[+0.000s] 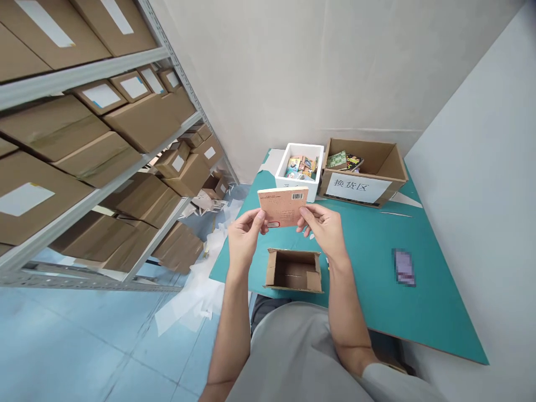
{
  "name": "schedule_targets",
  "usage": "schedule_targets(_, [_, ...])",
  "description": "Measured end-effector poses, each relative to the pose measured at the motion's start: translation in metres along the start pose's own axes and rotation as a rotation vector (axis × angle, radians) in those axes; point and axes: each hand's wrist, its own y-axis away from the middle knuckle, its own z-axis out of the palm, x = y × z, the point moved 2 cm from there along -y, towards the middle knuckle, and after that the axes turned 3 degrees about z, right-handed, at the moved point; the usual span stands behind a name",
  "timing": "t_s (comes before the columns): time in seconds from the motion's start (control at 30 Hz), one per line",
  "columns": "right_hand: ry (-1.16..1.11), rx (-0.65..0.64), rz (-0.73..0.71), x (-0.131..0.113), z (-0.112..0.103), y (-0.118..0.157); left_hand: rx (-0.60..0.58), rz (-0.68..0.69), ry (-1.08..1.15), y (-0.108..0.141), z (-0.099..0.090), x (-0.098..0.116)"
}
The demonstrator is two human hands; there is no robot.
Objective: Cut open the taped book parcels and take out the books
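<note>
A small pinkish-orange book (283, 207) with a barcode at its top right is held up above the table between both hands. My left hand (246, 231) grips its lower left corner, thumb in front. At the lower right edge, my right hand (324, 226) pinches it between thumb and fingers. Below the book, an open cardboard box (272, 269) with nothing visible inside stands near the table's front edge. Behind the book is a white foam box (320, 162) holding several small books. Beside it, a larger cardboard box (383, 192) with a white label holds a few books.
The green table (360, 262) carries a blurred purple item (404, 267) at the right. Metal shelves (159, 151) with many cardboard boxes rise on the left. White packing sheets (188, 304) lie on the floor beside the table. Walls stand behind and right.
</note>
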Motion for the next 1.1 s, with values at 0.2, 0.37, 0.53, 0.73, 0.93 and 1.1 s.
schedule_targets(0.2, [-0.028, -0.030, 0.120, 0.052, -0.004, 0.026, -0.084, -0.223, 0.090, 0.031, -0.019, -0.059])
schedule_targets(0.37, [-0.109, -0.027, 0.434, 0.138, -0.017, 0.116, -0.115, -0.604, 0.125, 0.120, -0.029, -0.131])
schedule_targets(0.53, [-0.209, 0.008, 0.640, 0.184, -0.028, 0.181, -0.176, -0.896, 0.198, 0.182, -0.034, -0.163])
schedule_targets(0.73, [-0.217, 0.114, 0.427, 0.148, -0.027, 0.067, -0.312, -0.516, 0.105, 0.059, 0.002, -0.130])
schedule_targets(0.93, [-0.317, 0.231, 0.102, 0.075, -0.025, -0.078, -0.096, 0.021, 0.128, -0.101, 0.049, -0.077])
schedule_targets(1.1, [-0.142, 0.168, 0.153, 0.123, -0.053, -0.045, -0.041, 0.045, 0.057, -0.103, 0.011, -0.111])
